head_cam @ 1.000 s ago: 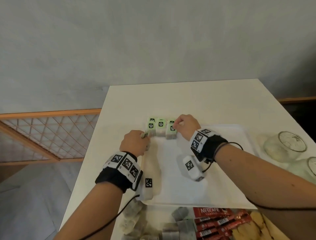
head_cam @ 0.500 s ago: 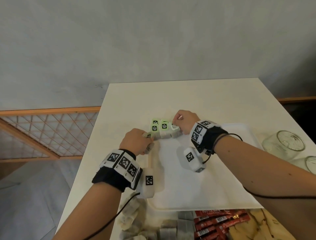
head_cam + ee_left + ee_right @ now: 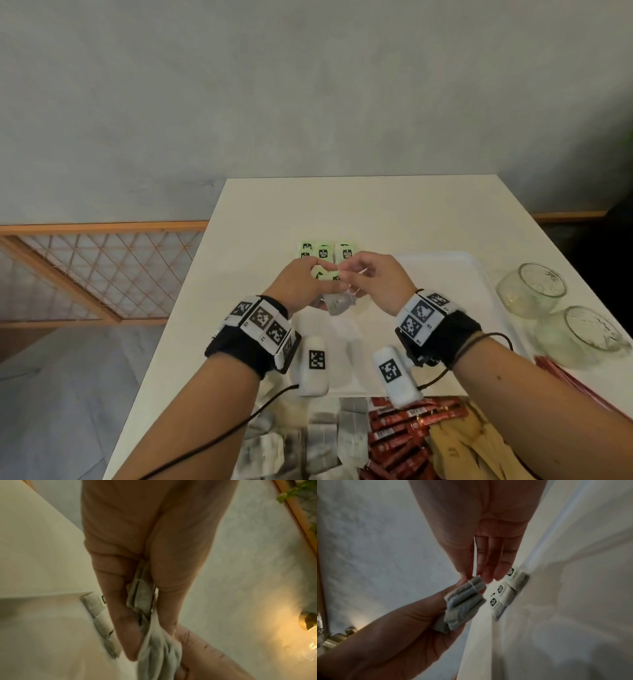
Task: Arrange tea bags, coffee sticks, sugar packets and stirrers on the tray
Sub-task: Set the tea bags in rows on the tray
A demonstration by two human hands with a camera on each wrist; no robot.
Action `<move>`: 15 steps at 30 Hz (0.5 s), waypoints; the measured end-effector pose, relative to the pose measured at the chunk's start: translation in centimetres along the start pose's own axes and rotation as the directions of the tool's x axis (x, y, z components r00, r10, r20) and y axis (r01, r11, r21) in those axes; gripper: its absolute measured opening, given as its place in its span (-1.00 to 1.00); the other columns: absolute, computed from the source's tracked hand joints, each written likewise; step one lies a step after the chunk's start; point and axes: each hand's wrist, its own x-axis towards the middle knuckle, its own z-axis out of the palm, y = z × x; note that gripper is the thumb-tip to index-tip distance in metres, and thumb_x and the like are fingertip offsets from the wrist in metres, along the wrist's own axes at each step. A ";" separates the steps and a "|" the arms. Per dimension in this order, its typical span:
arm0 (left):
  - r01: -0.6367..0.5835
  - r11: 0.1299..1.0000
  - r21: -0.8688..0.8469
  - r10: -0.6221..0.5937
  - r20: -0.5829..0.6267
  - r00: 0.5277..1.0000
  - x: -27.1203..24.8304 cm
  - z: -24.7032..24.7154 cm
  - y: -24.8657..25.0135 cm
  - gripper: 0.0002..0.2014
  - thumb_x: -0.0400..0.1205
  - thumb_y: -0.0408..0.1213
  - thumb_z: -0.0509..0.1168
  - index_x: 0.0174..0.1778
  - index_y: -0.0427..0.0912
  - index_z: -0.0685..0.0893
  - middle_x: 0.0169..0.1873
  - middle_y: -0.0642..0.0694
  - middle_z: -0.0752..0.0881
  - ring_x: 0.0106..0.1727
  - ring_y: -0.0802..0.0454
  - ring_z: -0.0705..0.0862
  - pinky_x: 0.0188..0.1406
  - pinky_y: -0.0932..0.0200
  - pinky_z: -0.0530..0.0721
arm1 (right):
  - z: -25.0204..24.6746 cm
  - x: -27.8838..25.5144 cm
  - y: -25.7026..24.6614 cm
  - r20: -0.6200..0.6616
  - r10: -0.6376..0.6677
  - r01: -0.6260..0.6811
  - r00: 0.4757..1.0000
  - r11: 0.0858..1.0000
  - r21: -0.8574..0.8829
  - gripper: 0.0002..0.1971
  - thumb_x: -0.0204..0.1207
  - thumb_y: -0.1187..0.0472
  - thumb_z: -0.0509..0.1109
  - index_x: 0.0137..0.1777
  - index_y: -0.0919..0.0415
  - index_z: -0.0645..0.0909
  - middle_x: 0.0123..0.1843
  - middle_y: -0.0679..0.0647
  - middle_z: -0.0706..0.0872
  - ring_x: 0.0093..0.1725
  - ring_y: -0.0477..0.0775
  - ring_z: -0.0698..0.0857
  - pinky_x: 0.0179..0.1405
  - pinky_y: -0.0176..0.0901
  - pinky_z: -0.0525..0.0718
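The table (image 3: 359,212) is plain white, and so is the tray (image 3: 445,274). Tea bags (image 3: 323,251) at the tray's 11 o'clock corner carry pale green tags with black print. The tea bag (image 3: 337,303) between both hands is grey. Wristbands (image 3: 260,322) are black with white blocks of black square code patterns. At 6 o'clock lie red coffee sticks (image 3: 404,435) with white lettering, tan packets (image 3: 469,445) and grey tea bags. Clear glass jars (image 3: 531,291) sit at 3 o'clock. The wall is mottled grey.
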 end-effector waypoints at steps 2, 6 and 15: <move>0.015 1.000 -0.007 -0.015 0.027 1.000 -0.1 0.3 -0.1 -0.62 0.52 -0.38 0.53 0.24 -0.23 0.64 0.12 -0.23 0.73 -0.14 -0.05 0.75 -0.18 0.15 0.80 | -0.5 -0.6 0.3 0.012 0.016 -0.017 1.000 1.000 0.012 -0.90 0.50 0.33 0.50 -0.16 0.11 0.72 -0.11 0.21 0.79 -0.32 0.03 0.69 -0.25 -0.07 0.73; 0.031 0.999 -0.012 -0.031 0.027 0.999 -0.3 1.0 -0.8 -0.64 0.51 -0.41 0.53 0.20 -0.24 0.64 0.15 -0.26 0.73 -0.14 -0.04 0.75 -0.18 0.16 0.79 | -0.8 -1.3 0.6 0.053 0.052 -0.053 0.997 0.998 0.018 -0.89 0.48 0.38 0.50 -0.12 0.16 0.72 -0.16 0.17 0.75 -0.27 0.04 0.69 -0.28 -0.20 0.75; 0.022 0.999 0.031 -0.022 -0.020 1.000 0.8 -0.1 -1.7 -0.64 0.53 -0.55 0.45 0.22 -0.23 0.66 0.19 -0.15 0.66 -0.02 -0.09 0.73 0.00 0.04 0.81 | -0.9 0.1 1.7 0.071 0.117 -0.119 0.991 0.993 0.018 -0.79 0.45 0.41 0.52 -0.09 0.06 0.74 -0.20 0.15 0.68 -0.28 -0.01 0.67 -0.25 -0.23 0.74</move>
